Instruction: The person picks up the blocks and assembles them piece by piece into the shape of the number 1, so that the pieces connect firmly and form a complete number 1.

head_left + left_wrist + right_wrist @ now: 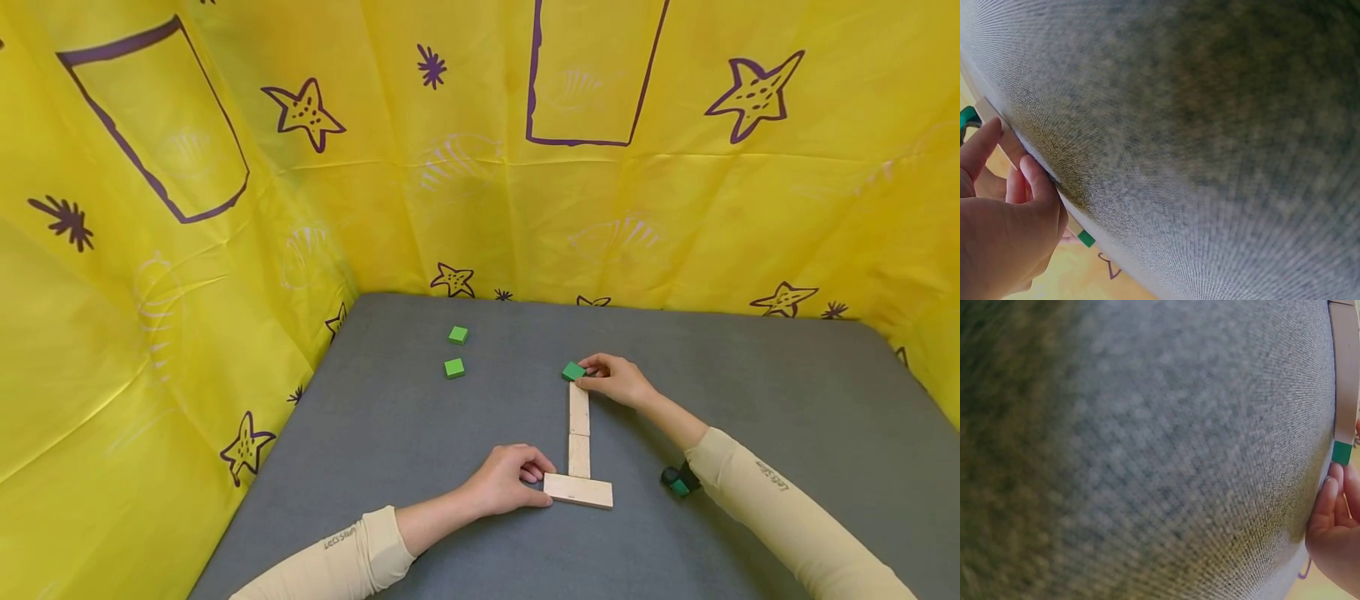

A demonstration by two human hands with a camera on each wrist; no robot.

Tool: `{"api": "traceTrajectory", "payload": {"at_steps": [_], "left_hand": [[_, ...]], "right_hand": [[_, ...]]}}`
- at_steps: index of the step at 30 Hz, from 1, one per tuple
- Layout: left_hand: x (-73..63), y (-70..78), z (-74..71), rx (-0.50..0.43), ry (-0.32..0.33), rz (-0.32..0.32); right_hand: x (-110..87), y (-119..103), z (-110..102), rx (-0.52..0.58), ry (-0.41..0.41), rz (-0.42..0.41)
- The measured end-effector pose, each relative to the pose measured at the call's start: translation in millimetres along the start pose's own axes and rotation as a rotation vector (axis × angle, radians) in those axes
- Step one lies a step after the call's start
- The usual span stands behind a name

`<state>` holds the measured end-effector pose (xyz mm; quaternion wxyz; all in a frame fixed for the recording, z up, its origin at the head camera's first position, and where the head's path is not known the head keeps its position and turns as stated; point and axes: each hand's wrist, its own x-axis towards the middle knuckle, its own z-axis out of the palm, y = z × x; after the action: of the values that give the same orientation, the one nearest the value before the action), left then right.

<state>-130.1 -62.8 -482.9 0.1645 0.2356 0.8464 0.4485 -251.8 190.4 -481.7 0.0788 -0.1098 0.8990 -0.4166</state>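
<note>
My left hand (501, 482) grips the left end of a pale wooden block (585, 490) lying crosswise, thumb on the near side and fingertips on the far side. Two more wooden blocks (578, 408) run end to end away from it, forming an upside-down T on the table. At their far end, a dark green block (573, 372) is pinched between the thumb and fingers of my right hand (617, 380). In the right wrist view this green block (1342, 452) meets the end of the wooden row. The left wrist view shows my thumb and fingers against the crosswise block (1009, 139).
Two light green blocks, one farther back (458, 335) and one nearer (454, 367), lie left of the row on the grey table (360, 417). Beside my right sleeve is a partly hidden black-and-green object (677, 481). Yellow patterned cloth (480, 217) hangs around the table.
</note>
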Motion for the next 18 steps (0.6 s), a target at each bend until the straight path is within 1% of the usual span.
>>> {"api": "traceTrajectory", "payload": {"at_steps": [11, 18], "left_hand": [[0.6, 2.8, -0.9, 0.02, -0.001, 0.005], [1.3, 4.5, -2.3, 0.025, -0.021, -0.012]], "right_hand": [[-0.3, -1.4, 1.1, -0.003, 0.015, 0.011], [-0.5, -1.3, 0.8, -0.006, 0.016, 0.005]]}}
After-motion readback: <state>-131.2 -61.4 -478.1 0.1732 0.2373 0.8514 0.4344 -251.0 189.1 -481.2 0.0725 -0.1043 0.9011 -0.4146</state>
